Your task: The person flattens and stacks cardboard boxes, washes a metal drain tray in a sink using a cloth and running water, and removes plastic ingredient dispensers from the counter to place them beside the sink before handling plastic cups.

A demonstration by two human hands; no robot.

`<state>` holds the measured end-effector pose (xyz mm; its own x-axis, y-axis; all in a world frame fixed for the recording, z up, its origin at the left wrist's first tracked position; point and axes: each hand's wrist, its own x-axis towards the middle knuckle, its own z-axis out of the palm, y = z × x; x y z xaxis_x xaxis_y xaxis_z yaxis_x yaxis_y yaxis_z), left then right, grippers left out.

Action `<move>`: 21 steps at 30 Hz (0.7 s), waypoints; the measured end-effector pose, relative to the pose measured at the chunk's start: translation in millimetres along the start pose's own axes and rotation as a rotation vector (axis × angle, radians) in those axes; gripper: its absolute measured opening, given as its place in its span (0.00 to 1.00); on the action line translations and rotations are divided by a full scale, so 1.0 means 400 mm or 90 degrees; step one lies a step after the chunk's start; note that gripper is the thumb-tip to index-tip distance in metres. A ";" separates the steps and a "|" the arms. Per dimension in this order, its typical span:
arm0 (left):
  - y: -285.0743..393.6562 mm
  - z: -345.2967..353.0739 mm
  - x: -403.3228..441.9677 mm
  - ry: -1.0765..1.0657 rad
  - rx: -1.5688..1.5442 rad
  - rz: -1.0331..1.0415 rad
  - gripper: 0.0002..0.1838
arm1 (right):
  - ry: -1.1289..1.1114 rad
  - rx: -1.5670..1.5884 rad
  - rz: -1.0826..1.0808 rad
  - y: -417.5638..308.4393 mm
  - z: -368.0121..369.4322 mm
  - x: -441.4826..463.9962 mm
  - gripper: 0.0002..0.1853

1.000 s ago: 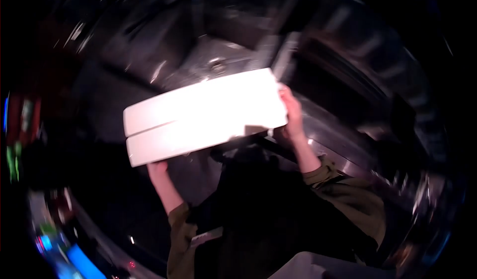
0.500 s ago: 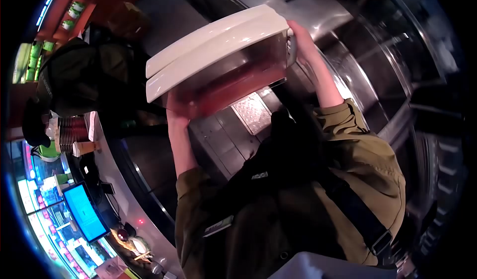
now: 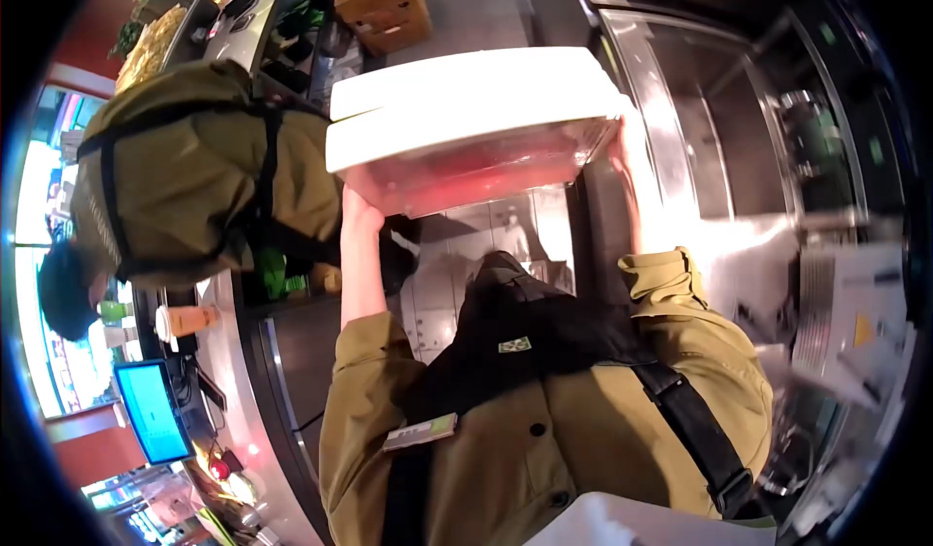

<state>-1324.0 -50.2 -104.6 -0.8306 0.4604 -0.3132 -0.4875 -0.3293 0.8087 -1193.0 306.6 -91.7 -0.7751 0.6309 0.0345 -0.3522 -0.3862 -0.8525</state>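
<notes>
A large clear plastic storage box with a thick white lid (image 3: 466,89) is held out in front of my body, spanning both arms. Its see-through wall shows a reddish tint inside; I cannot make out the contents. My left hand (image 3: 362,201) grips the box's lower left end, the fingers partly hidden beneath it. At the opposite end, my right hand (image 3: 630,138) is closed round the side just under the lid, its fingers mostly out of sight. Below the box, the tiled floor (image 3: 437,289) shows.
On the left a co-worker (image 3: 194,172) bends over the counter (image 3: 233,352). A lit screen (image 3: 155,412) and an orange cup (image 3: 185,323) stand there. An open cardboard box (image 3: 382,7) is ahead. Steel kitchen units (image 3: 695,109) line the right.
My view has turned and moved along the aisle; the co-worker and cardboard box appear nearer and clearer. The storage box stays in both hands and now sits more level.
</notes>
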 end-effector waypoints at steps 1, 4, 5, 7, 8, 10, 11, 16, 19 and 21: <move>0.029 -0.018 0.076 0.012 0.014 0.032 0.18 | -0.024 0.022 0.039 0.028 0.039 0.088 0.16; 0.116 -0.065 0.327 0.034 0.064 0.100 0.19 | -0.052 0.017 0.101 0.077 0.156 0.331 0.16; 0.157 -0.068 0.426 0.028 0.097 0.128 0.19 | -0.073 -0.024 0.111 0.096 0.187 0.432 0.14; 0.231 -0.076 0.618 0.004 0.186 0.174 0.19 | -0.043 -0.027 0.105 0.115 0.244 0.607 0.14; 0.268 -0.076 0.723 -0.014 0.248 0.205 0.19 | -0.040 -0.054 0.099 0.113 0.271 0.689 0.15; 0.345 -0.043 0.931 -0.056 0.334 0.262 0.19 | -0.017 -0.065 0.075 0.090 0.319 0.832 0.17; 0.379 -0.028 1.027 -0.076 0.347 0.271 0.19 | -0.008 -0.079 0.048 0.085 0.338 0.893 0.17; 0.491 0.173 1.439 -0.087 0.578 0.338 0.15 | 0.076 -0.066 -0.026 0.125 0.388 1.239 0.17; 0.559 0.266 1.637 -0.031 0.626 0.387 0.17 | 0.042 -0.081 -0.050 0.203 0.412 1.498 0.18; 0.616 0.220 1.789 -0.001 0.488 0.322 0.20 | -0.001 -0.023 -0.003 0.263 0.452 1.700 0.17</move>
<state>-2015.0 270.8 -85.7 -0.8954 0.4123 0.1683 0.2469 0.1449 0.9582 -1852.0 573.4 -63.7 -0.7741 0.6318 0.0398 -0.3374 -0.3587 -0.8703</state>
